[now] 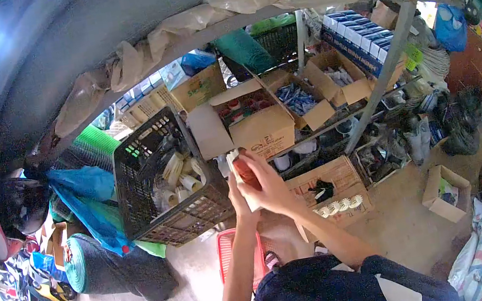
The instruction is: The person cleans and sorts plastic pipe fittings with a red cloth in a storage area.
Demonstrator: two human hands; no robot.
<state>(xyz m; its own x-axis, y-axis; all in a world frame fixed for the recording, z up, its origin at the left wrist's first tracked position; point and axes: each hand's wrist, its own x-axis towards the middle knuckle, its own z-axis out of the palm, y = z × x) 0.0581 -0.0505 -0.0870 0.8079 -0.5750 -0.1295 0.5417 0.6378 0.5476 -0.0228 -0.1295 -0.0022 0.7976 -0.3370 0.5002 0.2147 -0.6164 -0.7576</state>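
Holding a small white-and-red box up in front of us, we have both hands raised over a cluttered storage corner. Our right hand wraps around the box from the right side, fingers closed on it, while our left hand comes up from below and touches its lower left edge; we cannot tell how firmly that hand grips, since the box and the other hand hide most of it. The box sits just in front of an open cardboard carton that rests on a metal shelf. Just to the left stands a black plastic crate, tilted, with pale rolls inside. Below our hands we see a red basket on the concrete floor, and to the right a wooden crate with more small rolls.
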